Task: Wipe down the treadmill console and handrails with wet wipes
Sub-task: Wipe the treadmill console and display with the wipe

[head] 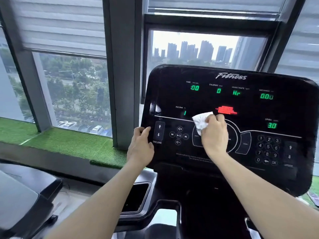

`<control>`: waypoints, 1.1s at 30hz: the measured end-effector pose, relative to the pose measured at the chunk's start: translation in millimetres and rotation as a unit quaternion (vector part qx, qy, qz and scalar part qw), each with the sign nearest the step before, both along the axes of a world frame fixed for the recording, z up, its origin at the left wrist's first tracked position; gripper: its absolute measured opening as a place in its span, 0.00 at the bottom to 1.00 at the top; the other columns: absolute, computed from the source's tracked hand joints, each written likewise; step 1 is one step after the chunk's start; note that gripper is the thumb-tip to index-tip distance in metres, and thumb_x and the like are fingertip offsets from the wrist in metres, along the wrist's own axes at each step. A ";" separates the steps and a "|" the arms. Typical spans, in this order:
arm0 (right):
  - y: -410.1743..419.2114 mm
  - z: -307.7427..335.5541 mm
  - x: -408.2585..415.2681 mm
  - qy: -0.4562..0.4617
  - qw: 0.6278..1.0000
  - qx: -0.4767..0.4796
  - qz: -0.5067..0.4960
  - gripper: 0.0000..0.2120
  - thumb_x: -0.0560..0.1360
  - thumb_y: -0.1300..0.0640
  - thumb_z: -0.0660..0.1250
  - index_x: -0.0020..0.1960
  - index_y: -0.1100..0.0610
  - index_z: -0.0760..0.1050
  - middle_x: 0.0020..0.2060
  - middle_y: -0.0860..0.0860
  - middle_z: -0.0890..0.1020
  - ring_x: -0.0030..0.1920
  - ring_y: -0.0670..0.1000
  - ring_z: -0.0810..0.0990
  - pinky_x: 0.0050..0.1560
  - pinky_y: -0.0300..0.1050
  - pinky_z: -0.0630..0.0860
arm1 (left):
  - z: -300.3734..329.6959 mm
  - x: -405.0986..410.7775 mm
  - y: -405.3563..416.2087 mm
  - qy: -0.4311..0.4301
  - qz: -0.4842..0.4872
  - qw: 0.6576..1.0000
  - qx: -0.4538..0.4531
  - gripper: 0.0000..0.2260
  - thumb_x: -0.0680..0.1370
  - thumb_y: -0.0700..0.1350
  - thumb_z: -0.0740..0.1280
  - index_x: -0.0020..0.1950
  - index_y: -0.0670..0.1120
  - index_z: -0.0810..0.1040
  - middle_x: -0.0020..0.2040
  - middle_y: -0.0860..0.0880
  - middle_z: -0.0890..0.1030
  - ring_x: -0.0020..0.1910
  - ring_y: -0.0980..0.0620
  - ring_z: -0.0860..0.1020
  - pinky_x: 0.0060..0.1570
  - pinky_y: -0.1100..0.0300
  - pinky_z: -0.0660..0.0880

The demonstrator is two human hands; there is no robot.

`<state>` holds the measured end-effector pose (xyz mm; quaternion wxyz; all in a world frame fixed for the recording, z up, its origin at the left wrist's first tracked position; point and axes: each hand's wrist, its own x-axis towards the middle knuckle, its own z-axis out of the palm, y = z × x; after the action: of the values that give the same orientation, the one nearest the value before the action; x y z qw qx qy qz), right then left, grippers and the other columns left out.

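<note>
Both my forearms reach up: right hand [214,133] bunches the wet wipe [201,121] against the console [224,104] (centre dial); left hand [140,145] grips its nine-o'clock edge.

Black glossy plastic treadmill console [224,104]: smooth face, window glare at left edge.
Crumpled white fibrous wet wipe [201,121]: soft, wrinkled, matt, lying against console centre.
Black plastic recessed tray [136,197], below console at left: semi-gloss rim.
Green artificial turf strip [69,144], left of console: rough, tufted, matt.
Grey metal window frame post [123,71], behind console: smooth, matt paint.
</note>
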<state>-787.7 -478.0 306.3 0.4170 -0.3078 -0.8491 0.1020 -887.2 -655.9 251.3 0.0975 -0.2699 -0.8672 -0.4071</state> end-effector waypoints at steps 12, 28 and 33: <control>-81.3 -26.5 -40.4 -0.202 0.956 0.131 0.166 0.11 0.77 0.67 0.58 0.58 0.63 0.73 0.58 0.56 0.70 0.59 0.56 0.70 0.47 0.50 0.76 | -13.8 -4.5 -12.7 0.003 0.010 1.000 -0.012 0.27 0.76 0.36 0.60 0.74 0.48 0.61 0.69 0.52 0.61 0.64 0.49 0.69 0.56 0.55 0.70; -84.9 -51.0 -28.7 -0.206 0.955 0.124 0.171 0.09 0.75 0.67 0.61 0.55 0.62 0.74 0.57 0.54 0.71 0.58 0.55 0.70 0.42 0.44 0.69 | -12.3 1.2 -15.2 -0.003 0.011 0.999 -0.046 0.27 0.77 0.36 0.60 0.75 0.47 0.60 0.71 0.52 0.60 0.66 0.49 0.67 0.59 0.54 0.69; -66.1 -38.9 -21.8 -0.214 0.949 0.161 0.168 0.09 0.75 0.68 0.61 0.54 0.62 0.73 0.57 0.54 0.71 0.58 0.55 0.70 0.42 0.45 0.70 | -12.6 0.9 -14.6 -0.006 0.014 0.999 -0.050 0.26 0.77 0.36 0.60 0.75 0.47 0.60 0.71 0.52 0.60 0.64 0.47 0.68 0.58 0.53 0.70</control>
<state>-809.5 -544.1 267.3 0.2462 -0.1035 -0.9630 -0.0359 -886.3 -670.5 238.7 0.0849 -0.2597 -0.8909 -0.3628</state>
